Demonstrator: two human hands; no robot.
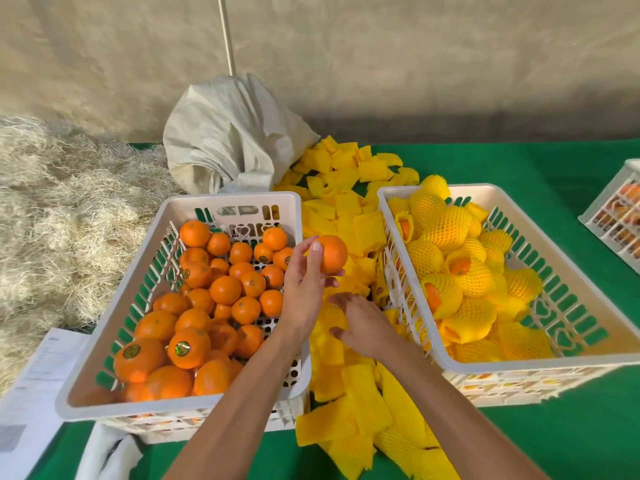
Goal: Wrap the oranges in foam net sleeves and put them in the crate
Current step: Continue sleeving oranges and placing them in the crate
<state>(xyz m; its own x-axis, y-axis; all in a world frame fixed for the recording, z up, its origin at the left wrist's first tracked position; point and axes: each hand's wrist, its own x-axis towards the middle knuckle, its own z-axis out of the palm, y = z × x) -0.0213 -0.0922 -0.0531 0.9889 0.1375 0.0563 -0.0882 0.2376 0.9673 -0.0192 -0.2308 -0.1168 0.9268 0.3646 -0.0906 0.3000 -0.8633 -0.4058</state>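
My left hand (304, 285) holds a bare orange (332, 254) up over the gap between the two crates, fingers curled round it. My right hand (363, 323) is lower, palm down on the pile of yellow foam net sleeves (349, 386) between the crates, its fingers curled onto a sleeve. The white crate on the left (104, 400) is full of bare oranges (225, 289), some with stickers. The white crate on the right (571, 358) holds several oranges wrapped in yellow sleeves (446, 233).
A grey woven sack (228, 140) stands behind the left crate, with more sleeves (346, 168) spilling from it. Straw (52, 209) lies at the far left. Papers (38, 379) lie at the lower left. Another white crate (620, 213) sits at the right edge on the green cloth (554, 445).
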